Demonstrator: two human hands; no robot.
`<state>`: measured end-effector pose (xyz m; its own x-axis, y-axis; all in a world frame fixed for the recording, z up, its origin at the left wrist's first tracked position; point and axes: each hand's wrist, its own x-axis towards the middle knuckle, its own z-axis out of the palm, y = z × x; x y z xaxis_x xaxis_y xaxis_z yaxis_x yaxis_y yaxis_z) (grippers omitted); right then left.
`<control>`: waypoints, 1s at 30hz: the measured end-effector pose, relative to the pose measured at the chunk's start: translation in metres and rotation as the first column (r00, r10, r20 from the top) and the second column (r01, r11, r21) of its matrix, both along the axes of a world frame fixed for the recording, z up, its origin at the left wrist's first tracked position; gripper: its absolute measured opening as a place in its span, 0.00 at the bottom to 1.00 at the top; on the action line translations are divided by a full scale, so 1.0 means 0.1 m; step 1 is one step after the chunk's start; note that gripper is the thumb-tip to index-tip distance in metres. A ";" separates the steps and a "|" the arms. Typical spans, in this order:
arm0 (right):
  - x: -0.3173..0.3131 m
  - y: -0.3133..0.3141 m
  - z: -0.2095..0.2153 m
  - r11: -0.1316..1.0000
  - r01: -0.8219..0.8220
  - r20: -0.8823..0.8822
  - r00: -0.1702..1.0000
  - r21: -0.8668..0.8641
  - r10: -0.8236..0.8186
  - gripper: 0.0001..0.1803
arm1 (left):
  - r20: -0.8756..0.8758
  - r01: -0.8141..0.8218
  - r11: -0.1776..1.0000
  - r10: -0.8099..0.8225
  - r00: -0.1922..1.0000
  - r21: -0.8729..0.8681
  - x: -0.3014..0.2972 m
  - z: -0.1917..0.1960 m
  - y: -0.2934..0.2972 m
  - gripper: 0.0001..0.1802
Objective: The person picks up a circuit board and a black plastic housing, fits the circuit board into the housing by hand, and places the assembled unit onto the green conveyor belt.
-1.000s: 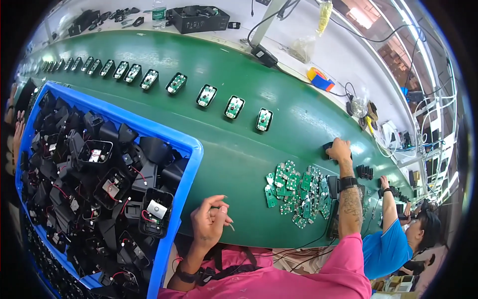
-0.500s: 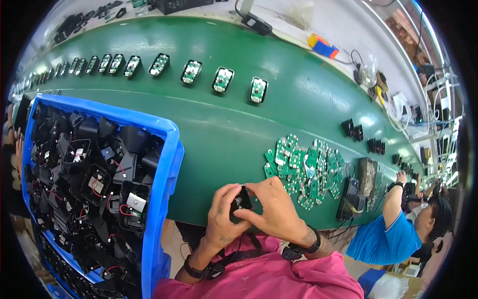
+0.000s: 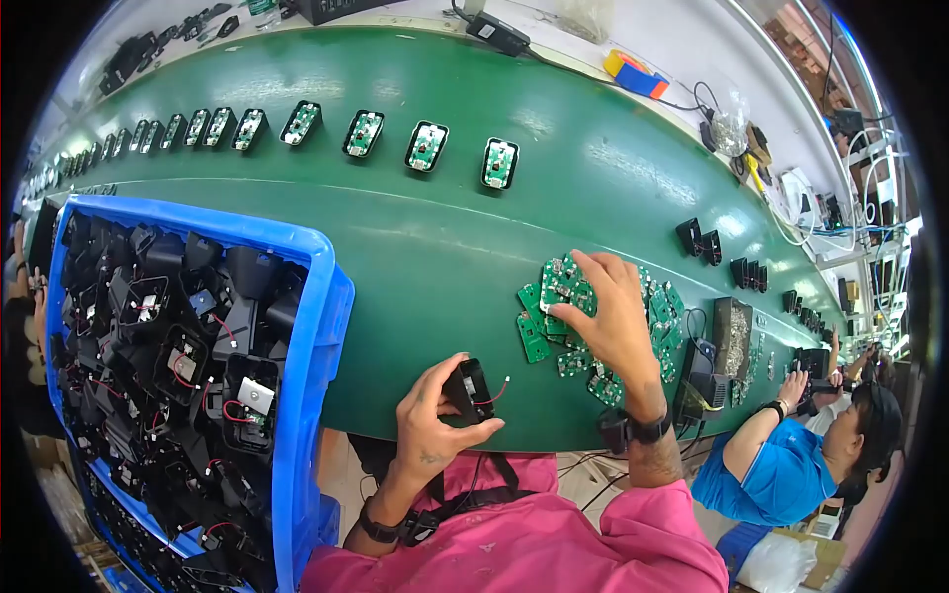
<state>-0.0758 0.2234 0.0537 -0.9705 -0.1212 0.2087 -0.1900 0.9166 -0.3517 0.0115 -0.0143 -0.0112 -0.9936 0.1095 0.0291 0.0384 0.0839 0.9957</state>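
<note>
My left hand [image 3: 432,423] grips a small black plastic housing [image 3: 473,387] just above the near edge of the green bench. The housing is tilted with its open side up, and a thin red wire with a white plug [image 3: 497,391] sticks out of it. Over a loose pile of green circuit boards [image 3: 535,338], my right hand [image 3: 621,321] pinches one circuit board [image 3: 561,281] between thumb and fingers at the pile's left side. That board's lower edge lies at the thumb. My palm and fingers hide part of the pile.
A blue crate [image 3: 331,287] full of black housings with red wires stands at the left. Along the far side runs a row of housings fitted with boards [image 3: 426,147]. Black adapters [image 3: 704,381] lie right of the pile. A co-worker in a blue shirt [image 3: 776,465] sits at the right.
Both hands were together on the housing. My right hand has let go and moved right and away to the boards; my left has kept the housing, whose red wire now shows.
</note>
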 end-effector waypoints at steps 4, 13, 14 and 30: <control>-0.10 0.17 -0.15 0.996 -0.077 0.074 0.994 -0.036 0.079 0.25 | 0.061 0.009 0.995 -0.015 0.998 0.096 0.03 -0.02 -0.03 0.45; 0.07 0.08 -0.06 0.956 0.142 -0.127 0.976 -0.255 -0.178 0.11 | 0.128 -0.001 0.995 -0.012 0.992 0.105 -0.04 0.16 0.05 0.45; 0.17 0.04 -0.07 0.891 0.159 -0.037 0.981 -0.426 -0.192 0.10 | -0.043 -0.035 0.999 0.034 0.999 -0.026 -0.07 0.23 0.10 0.45; 0.61 -0.38 -0.18 0.674 0.225 0.316 0.949 -0.704 0.012 0.13 | -0.221 -0.176 0.945 0.116 0.968 -0.276 -0.24 0.28 0.30 0.46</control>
<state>-0.0149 0.1854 0.0354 -0.9943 0.0608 -0.0881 0.1041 0.3556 -0.9288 -0.0130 0.0162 0.0171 -0.9762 -0.0027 0.2166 0.1986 0.3887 0.8997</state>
